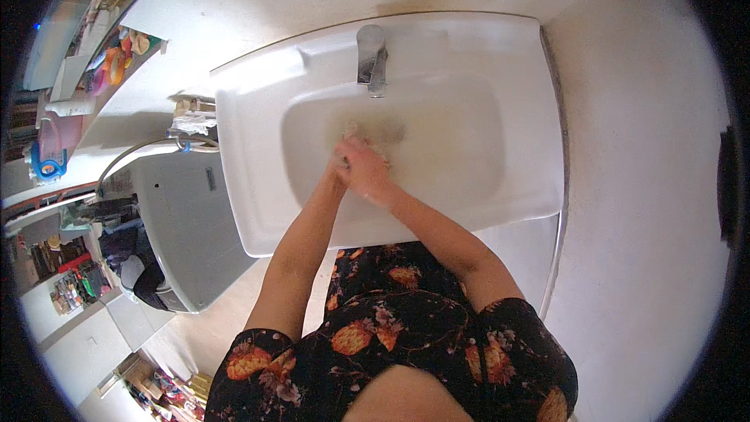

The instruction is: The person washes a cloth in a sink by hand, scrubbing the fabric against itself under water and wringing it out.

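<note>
— Where are the hands?
— Both are together over the bowl of a white washbasin [539, 152], left of its middle. The right hand [369, 175] lies across the left hand [341, 164], covering much of it. The bare forearms reach up from below and meet there.

— How are the fingers set, and do they hold anything?
— They are bunched close against each other and blurred. I cannot tell how wide they stand or whether something is held between them. A small pale patch [352, 126] shows just beyond them, too blurred to identify.

— What about the basin itself?
— It has rounded corners and a broad, smooth rim. The bowl looks cloudy and faintly yellowish, with a blurred grey spot [394, 133] near the hands. A chrome faucet [372, 55] stands at the far edge, its spout pointing toward the bowl.

— And around it?
— A pale wall runs along the right. To the left is a grey, boxy appliance [191, 219] with dark cloth [129, 254] at its far side and a curved hose [129, 158] above. The person wears a black garment [391, 289] with orange flowers.
</note>
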A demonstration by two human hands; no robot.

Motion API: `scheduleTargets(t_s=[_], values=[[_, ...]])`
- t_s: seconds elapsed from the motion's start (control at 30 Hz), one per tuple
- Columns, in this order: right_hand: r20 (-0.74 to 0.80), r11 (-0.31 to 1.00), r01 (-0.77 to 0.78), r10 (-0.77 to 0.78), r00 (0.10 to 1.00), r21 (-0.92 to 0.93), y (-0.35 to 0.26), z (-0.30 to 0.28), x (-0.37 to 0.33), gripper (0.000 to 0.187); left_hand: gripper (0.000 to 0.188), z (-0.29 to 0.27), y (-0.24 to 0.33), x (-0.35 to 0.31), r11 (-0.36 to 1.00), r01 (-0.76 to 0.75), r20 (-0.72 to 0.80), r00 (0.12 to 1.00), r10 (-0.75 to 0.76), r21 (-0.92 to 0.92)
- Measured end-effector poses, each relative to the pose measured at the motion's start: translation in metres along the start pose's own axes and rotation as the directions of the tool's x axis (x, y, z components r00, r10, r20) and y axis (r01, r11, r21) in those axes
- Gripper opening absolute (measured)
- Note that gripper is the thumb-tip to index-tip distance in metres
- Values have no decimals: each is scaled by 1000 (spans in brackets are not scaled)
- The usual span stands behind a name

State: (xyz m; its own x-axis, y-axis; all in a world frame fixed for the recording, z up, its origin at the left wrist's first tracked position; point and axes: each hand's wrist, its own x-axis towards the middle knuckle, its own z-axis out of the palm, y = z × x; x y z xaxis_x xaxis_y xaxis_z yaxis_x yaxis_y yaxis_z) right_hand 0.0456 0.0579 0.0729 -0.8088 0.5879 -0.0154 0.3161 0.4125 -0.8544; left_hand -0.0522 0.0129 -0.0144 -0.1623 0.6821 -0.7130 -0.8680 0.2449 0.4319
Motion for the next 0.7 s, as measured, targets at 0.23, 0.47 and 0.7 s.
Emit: scheduleTargets(t_s=[0.23,0.47,0.7], values=[[-153,905,-346,316,936,-246,124,-62,17,42,55,53,-1,-23,971,109,95,987,-132,212],[-24,261,-414,868,496,872,150,-132,9,62,51,-14,35,-49,984,155,-101,981,-164,-92],[-193,865,-497,478,857,-65,136,-17,-6,37,53,3,-3,-22,982,158,-100,984,-149,100]])
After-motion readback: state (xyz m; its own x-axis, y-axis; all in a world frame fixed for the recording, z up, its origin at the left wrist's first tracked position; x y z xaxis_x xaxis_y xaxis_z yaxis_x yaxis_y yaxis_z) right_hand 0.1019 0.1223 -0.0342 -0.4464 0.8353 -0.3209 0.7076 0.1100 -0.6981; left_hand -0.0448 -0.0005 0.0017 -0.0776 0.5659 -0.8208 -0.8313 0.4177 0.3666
